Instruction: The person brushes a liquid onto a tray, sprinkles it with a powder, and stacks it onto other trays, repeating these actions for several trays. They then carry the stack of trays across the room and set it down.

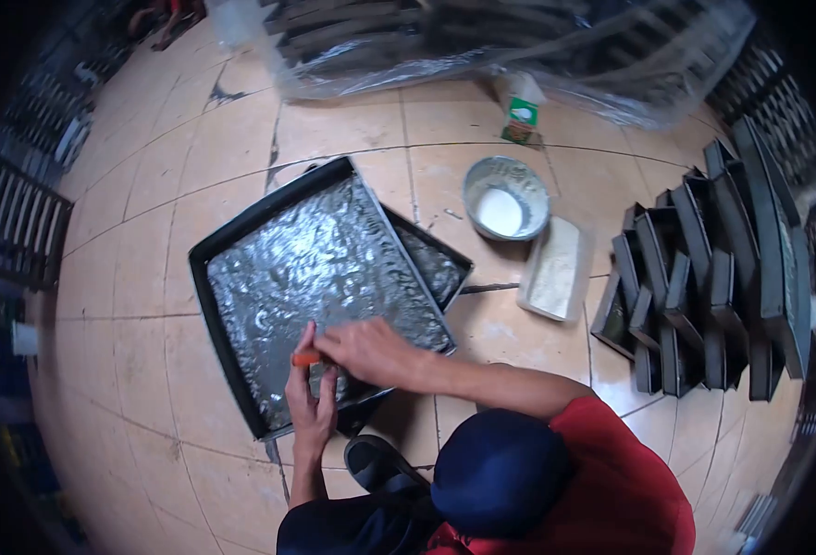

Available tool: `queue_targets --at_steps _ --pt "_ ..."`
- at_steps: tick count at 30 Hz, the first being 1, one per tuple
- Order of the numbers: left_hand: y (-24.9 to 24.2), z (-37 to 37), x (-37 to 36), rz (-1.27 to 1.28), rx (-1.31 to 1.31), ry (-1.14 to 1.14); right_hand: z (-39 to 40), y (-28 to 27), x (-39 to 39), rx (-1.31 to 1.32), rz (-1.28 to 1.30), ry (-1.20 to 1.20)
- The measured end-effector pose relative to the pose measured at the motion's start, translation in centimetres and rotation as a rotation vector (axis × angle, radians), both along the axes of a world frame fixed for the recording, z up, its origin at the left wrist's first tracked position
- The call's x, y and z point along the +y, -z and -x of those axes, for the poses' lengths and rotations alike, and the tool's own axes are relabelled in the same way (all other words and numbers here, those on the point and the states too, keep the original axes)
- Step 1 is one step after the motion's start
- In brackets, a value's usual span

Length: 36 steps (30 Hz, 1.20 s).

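Note:
My left hand (pixel 312 405) is raised over the near part of a large square baking tray (pixel 204 287), its fingers closed round a small orange object (pixel 305 358) whose kind I cannot make out. My right hand (pixel 367 350) is beside it, smeared by motion, fingertips close to the orange object. Whether those fingers hold anything is not clear. The tray's floor has a shiny, streaky, greasy-looking coat. A second dark tray (pixel 431 264) sticks out from under its right side.
A bowl with white contents (pixel 500 211) stands beside a rectangular tub of white powder (pixel 554 270). Behind them is a small green carton (pixel 521 120). Dark metal pans (pixel 695 277) are stacked at right. Plastic sheeting (pixel 482 55) covers things at the back. A sandal (pixel 377 462) is near the tray.

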<state>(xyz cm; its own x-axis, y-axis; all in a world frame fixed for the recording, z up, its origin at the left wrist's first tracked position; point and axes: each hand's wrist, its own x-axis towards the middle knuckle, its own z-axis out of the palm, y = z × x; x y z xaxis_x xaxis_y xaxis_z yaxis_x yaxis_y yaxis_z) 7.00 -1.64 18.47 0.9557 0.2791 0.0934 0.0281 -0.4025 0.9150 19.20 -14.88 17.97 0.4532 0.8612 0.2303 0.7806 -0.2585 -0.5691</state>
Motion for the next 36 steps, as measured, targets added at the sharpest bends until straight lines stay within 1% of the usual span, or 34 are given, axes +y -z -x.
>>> queue_targets --at_steps 2,3,5,6,7,8,9,10,11,12,14,15,18,19,22,24,26,27,28,29,30,31,32,34,36 --pt "0.5 0.0 -1.2 -0.043 0.015 0.026 0.5 -0.8 -2.6 0.231 -0.145 -0.093" --pt "0.3 0.5 -2.2 -0.060 -0.041 0.001 -0.2 0.6 -3.7 0.310 -0.199 -0.166" --pt "2.3 2.2 -1.2 0.038 -0.129 -0.055 -2.1 0.5 -7.0 0.489 -0.378 0.010" --pt "3.1 3.0 -0.5 0.088 -0.167 -0.082 -3.5 0.6 -9.4 0.543 -0.335 0.267" --pt "3.0 3.5 -0.1 0.128 -0.256 -0.192 -5.0 0.8 -12.2 0.590 -0.290 0.525" --pt "2.4 3.8 0.5 0.167 -0.348 -0.301 -6.5 2.3 -15.7 0.484 -0.394 0.709" --pt "1.8 4.4 1.9 0.104 -0.338 -0.360 -8.0 3.6 -19.7 0.356 -0.325 0.877" --pt "1.1 5.2 3.3 0.039 -0.327 -0.427 -8.7 4.5 -22.9 0.315 -0.311 1.061" --pt "0.4 5.7 3.9 0.052 -0.345 -0.526 -9.5 6.5 -26.7 0.129 -0.099 1.088" --pt "-0.2 6.3 4.6 0.064 -0.361 -0.629 -10.1 9.0 -30.1 -0.056 0.113 1.097" --pt "-0.3 7.6 6.6 0.042 -0.401 -0.680 -10.0 15.0 -34.1 -0.071 0.154 1.010" --pt "-0.9 7.8 6.8 0.044 -0.404 -0.699 -9.6 16.6 -34.6 -0.079 0.171 0.962" --pt "-1.7 8.6 7.3 0.029 -0.398 -0.726 -7.9 15.3 -32.3 0.161 0.135 0.857" --pt "-1.9 9.1 7.4 0.021 -0.395 -0.734 -7.4 15.1 -31.7 0.205 0.135 0.911" --pt "-2.3 10.2 6.8 0.035 -0.393 -0.779 -7.2 15.9 -32.2 0.182 0.221 1.026" --pt "-2.4 11.1 6.8 0.075 -0.358 -0.821 -7.3 16.6 -33.2 0.119 0.124 1.065" --pt "-1.5 11.9 7.6 0.033 -0.389 -0.773 -7.5 17.1 -34.2 0.172 0.036 1.099" --pt "-1.7 12.1 7.8 0.014 -0.383 -0.785 -8.2 18.6 -36.2 0.315 0.032 1.138" --pt "-2.0 12.1 8.0 0.002 -0.377 -0.793 -8.1 17.2 -36.0 0.356 0.005 1.179" --pt "-2.4 12.3 8.1 0.026 -0.401 -0.819 -8.2 15.0 -35.5 0.652 -0.169 1.224" --pt "-2.6 13.0 8.5 0.018 -0.419 -0.847 -9.3 15.8 -37.6 0.839 -0.325 1.129" --pt "-2.6 13.7 8.8 0.016 -0.434 -0.869 -9.3 12.9 -35.9 0.894 -0.365 1.154" --pt "-2.6 14.4 9.0 0.019 -0.446 -0.884 -9.6 10.6 -34.3 0.921 -0.353 1.100" --pt "-2.8 15.8 9.2 0.002 -0.437 -0.954 -9.8 5.1 -27.9 0.944 -0.352 0.996" --pt "-2.4 17.1 9.4 0.012 -0.444 -1.000 -10.2 1.1 -20.1 0.954 -0.283 0.805"
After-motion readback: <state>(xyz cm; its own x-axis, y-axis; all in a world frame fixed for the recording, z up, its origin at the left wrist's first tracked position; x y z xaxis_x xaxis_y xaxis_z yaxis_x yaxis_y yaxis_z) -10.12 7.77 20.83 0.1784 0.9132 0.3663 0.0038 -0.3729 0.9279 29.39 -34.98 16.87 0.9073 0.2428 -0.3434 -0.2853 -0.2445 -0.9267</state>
